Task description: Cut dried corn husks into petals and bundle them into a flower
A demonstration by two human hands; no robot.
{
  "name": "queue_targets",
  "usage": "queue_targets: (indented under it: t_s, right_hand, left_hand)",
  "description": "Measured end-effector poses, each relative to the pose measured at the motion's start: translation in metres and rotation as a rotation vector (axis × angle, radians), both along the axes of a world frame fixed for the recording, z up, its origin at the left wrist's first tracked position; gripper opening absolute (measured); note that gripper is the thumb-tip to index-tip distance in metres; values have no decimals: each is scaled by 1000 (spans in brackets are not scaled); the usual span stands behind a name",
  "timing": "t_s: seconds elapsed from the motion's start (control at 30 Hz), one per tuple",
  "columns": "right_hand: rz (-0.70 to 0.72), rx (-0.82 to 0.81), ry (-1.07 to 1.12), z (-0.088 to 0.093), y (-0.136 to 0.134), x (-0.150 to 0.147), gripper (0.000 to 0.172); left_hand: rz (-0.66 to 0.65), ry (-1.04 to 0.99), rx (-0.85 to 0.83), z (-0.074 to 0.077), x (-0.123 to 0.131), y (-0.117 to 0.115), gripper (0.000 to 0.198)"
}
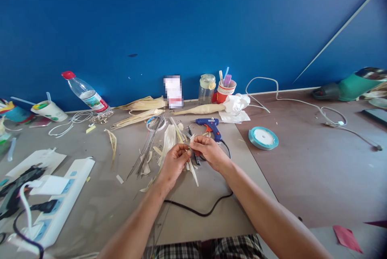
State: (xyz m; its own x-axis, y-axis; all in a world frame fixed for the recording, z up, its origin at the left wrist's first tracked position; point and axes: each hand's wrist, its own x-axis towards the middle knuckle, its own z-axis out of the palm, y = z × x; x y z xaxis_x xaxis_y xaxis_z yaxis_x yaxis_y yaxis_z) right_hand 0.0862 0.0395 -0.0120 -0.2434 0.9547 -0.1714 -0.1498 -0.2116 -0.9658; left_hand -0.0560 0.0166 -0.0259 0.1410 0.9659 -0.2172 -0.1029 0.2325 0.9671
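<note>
My left hand (176, 163) and my right hand (208, 151) meet above the table, thumbs and fingers pinched together on a small pale piece of corn husk (192, 139). The fingers cover most of it. Below them shows a narrow husk strip (194, 175); I cannot tell whether it is held or lies on the table. Husk scraps (169, 140) and a bundle of thin wires (148, 146) lie left of my hands. Just beyond my right hand rests a blue glue gun (211, 126), and partly hidden between my hands is a dark tool (197, 159).
A white power strip (71, 198) with plugs is at the left. The glue gun's black cord (201, 214) loops before me. A teal ribbon roll (263, 138) lies right. Along the blue wall stand a tilted bottle (90, 97), a jar (207, 89) and paper cups (226, 89).
</note>
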Motion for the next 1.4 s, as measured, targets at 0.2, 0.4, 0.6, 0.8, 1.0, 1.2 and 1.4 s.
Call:
queue_targets:
  t_s: [0.2, 0.4, 0.6, 0.8, 1.0, 1.2, 1.4]
  right_hand:
    - [24, -39, 39, -1, 1, 2, 26]
    - [7, -48, 54, 0, 1, 2, 28]
    - [-106, -60, 55, 1, 1, 0, 23]
    - [-243, 168, -195, 5, -4, -3, 16]
    - [-182, 357, -420, 6, -10, -7, 10]
    - [-204, 303, -473, 4, -8, -7, 12]
    - [-226, 110, -217, -1, -3, -8, 17]
  left_hand:
    - [-31, -11, 33, 3, -1, -1, 39]
    - [-7, -11, -3, 4, 0, -1, 26]
    - [28, -25, -5, 4, 1, -1, 25]
    - [98, 40, 9, 4, 1, 0, 24]
    - [89, 139, 94, 1, 0, 0, 19]
    - [47, 171, 147, 1, 0, -1, 18]
    - [46, 142, 102, 2, 1, -1, 19]
